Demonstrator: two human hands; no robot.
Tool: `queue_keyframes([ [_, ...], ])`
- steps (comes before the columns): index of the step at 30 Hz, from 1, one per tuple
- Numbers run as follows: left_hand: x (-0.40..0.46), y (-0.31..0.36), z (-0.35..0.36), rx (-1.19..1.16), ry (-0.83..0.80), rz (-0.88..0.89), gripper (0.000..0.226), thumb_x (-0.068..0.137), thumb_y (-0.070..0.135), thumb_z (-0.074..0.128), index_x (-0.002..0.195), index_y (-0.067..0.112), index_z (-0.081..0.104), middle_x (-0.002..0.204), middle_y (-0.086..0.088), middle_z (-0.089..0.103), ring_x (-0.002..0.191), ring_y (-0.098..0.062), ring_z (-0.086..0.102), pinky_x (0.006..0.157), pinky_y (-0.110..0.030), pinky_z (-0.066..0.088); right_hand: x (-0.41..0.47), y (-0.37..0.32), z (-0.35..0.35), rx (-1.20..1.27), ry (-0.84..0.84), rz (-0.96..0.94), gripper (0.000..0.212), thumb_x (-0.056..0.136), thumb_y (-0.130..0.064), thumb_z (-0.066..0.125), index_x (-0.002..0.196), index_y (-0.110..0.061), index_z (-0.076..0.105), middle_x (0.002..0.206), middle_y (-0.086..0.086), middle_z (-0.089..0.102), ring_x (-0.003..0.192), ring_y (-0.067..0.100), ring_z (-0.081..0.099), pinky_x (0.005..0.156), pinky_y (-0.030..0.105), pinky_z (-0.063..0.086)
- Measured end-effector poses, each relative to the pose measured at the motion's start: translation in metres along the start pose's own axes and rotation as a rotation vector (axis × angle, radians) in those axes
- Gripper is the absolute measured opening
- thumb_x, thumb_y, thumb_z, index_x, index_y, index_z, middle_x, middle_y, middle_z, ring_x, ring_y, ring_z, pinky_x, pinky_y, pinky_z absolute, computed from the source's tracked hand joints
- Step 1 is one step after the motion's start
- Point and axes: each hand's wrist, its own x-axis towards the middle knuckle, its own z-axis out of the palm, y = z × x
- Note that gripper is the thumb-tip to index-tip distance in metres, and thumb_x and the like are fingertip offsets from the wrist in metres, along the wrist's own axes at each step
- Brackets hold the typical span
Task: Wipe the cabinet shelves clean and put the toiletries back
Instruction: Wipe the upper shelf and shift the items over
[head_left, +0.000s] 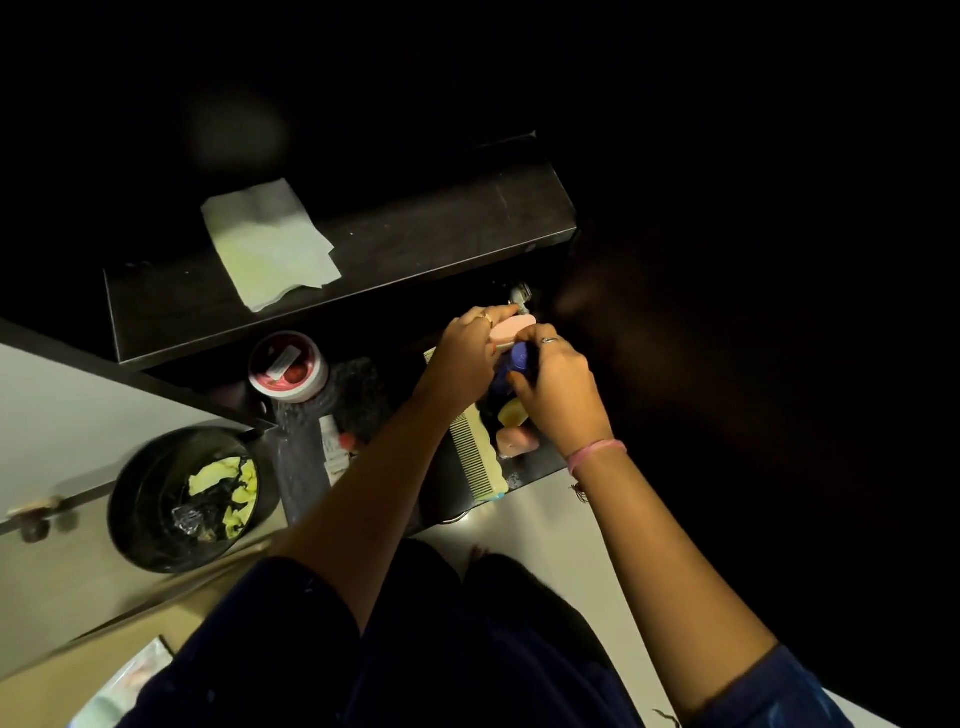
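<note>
You are standing over the dark cabinet (363, 244), whose upper shelf is carrying one folded paper towel (267, 244) near its left end. One black bin (187, 499) is sitting on the floor to your left, holding yellow scraps. On the lower shelf (535, 462), the toiletries are lying in a loose group: one pink-lidded tub (288, 366), one small white tube (332, 447) in front of it, one pale comb (475, 447) lying lengthwise under your left forearm, and one blue bottle (511, 369) standing between your hands.

Your left hand (467, 353) is holding one pink soap bar (511, 330), its fingers curled round it just above the bottle. Your right hand (558, 387) is gripping the blue bottle, fingers wrapped over its cap. Yellow and pink items below that hand are too hidden to count or name.

I judge the soap to be firm but slippery; hold it across its long edges. The bottle looks rigid and light; take it by the body, not the cap. The comb is stiff and thin; lift it by its spine.
</note>
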Motion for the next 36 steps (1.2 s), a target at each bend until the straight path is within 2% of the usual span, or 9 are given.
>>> queue_keyframes([
  [5, -0.006, -0.003, 0.001, -0.043, 0.027, -0.034, 0.04, 0.086, 0.0, 0.05, 0.126, 0.001, 0.054, 0.125, -0.018, 0.057, 0.117, -0.028, 0.053, 0.099, -0.029, 0.041, -0.003, 0.001, -0.003, -0.008, 0.02, -0.009, 0.04, 0.081, -0.004, 0.061, 0.117, -0.018, 0.049, 0.115, 0.008, 0.057, 0.1, 0.027, 0.06, 0.086, 0.038, 0.052],
  [12, -0.02, -0.015, -0.016, 0.023, 0.13, -0.006, 0.044, 0.08, -0.009, 0.047, 0.12, 0.005, 0.06, 0.122, -0.013, 0.059, 0.115, -0.025, 0.054, 0.102, -0.025, 0.036, -0.018, -0.012, -0.017, -0.055, 0.142, -0.081, 0.039, 0.085, -0.006, 0.06, 0.122, -0.014, 0.052, 0.123, 0.008, 0.054, 0.107, 0.024, 0.057, 0.09, 0.028, 0.046],
  [16, -0.045, -0.036, -0.048, 0.158, 0.257, -0.065, 0.04, 0.084, 0.002, 0.049, 0.123, 0.009, 0.058, 0.123, -0.014, 0.057, 0.115, -0.028, 0.051, 0.099, -0.027, 0.034, -0.031, -0.035, 0.0, 0.075, 0.117, -0.173, 0.03, 0.083, -0.005, 0.061, 0.112, -0.012, 0.061, 0.113, 0.007, 0.06, 0.102, 0.02, 0.059, 0.088, 0.024, 0.045],
  [18, -0.058, -0.054, -0.066, 0.285, 0.301, -0.189, 0.036, 0.088, 0.009, 0.048, 0.123, 0.004, 0.054, 0.119, -0.018, 0.056, 0.112, -0.031, 0.048, 0.095, -0.031, 0.032, -0.034, -0.047, 0.022, 0.149, 0.076, -0.204, 0.029, 0.082, -0.004, 0.063, 0.111, -0.009, 0.062, 0.109, 0.009, 0.063, 0.098, 0.021, 0.061, 0.087, 0.027, 0.048],
  [21, -0.066, -0.08, -0.088, 0.536, 0.214, -0.414, 0.033, 0.094, 0.026, 0.045, 0.106, -0.004, 0.055, 0.104, -0.023, 0.057, 0.1, -0.035, 0.05, 0.089, -0.036, 0.031, -0.034, -0.066, 0.057, 0.204, 0.028, -0.222, 0.03, 0.079, -0.002, 0.063, 0.109, -0.007, 0.063, 0.106, 0.012, 0.065, 0.094, 0.024, 0.064, 0.086, 0.035, 0.053],
  [23, -0.066, -0.094, -0.099, 0.605, 0.109, -0.474, 0.041, 0.094, 0.033, 0.047, 0.101, -0.005, 0.058, 0.1, -0.024, 0.062, 0.096, -0.035, 0.057, 0.09, -0.04, 0.035, -0.031, -0.079, 0.079, 0.221, -0.004, -0.211, 0.029, 0.079, -0.001, 0.061, 0.107, -0.007, 0.064, 0.105, 0.012, 0.067, 0.093, 0.026, 0.065, 0.086, 0.037, 0.053],
  [28, -0.052, -0.117, -0.102, 0.642, -0.136, -0.611, 0.069, 0.091, 0.059, 0.038, 0.126, 0.001, 0.05, 0.123, -0.023, 0.055, 0.115, -0.036, 0.052, 0.095, -0.04, 0.04, -0.024, -0.094, 0.112, 0.227, -0.036, -0.134, 0.026, 0.08, -0.003, 0.057, 0.104, -0.009, 0.064, 0.102, 0.011, 0.067, 0.09, 0.025, 0.065, 0.082, 0.04, 0.053],
  [32, -0.045, -0.121, -0.101, 0.62, -0.15, -0.593, 0.055, 0.095, 0.035, 0.047, 0.138, 0.005, 0.032, 0.137, -0.023, 0.042, 0.126, -0.038, 0.041, 0.102, -0.045, 0.037, -0.023, -0.088, 0.111, 0.238, 0.008, -0.083, 0.021, 0.082, -0.001, 0.057, 0.101, -0.006, 0.065, 0.098, 0.013, 0.067, 0.087, 0.027, 0.064, 0.081, 0.039, 0.053],
  [36, -0.041, -0.116, -0.098, 0.575, -0.177, -0.564, 0.074, 0.081, 0.036, 0.066, 0.14, 0.006, 0.034, 0.141, -0.021, 0.039, 0.131, -0.038, 0.036, 0.106, -0.045, 0.034, -0.03, -0.074, 0.102, 0.199, 0.008, -0.035, 0.025, 0.082, 0.0, 0.056, 0.105, -0.007, 0.065, 0.1, 0.011, 0.068, 0.09, 0.024, 0.064, 0.085, 0.035, 0.051],
])
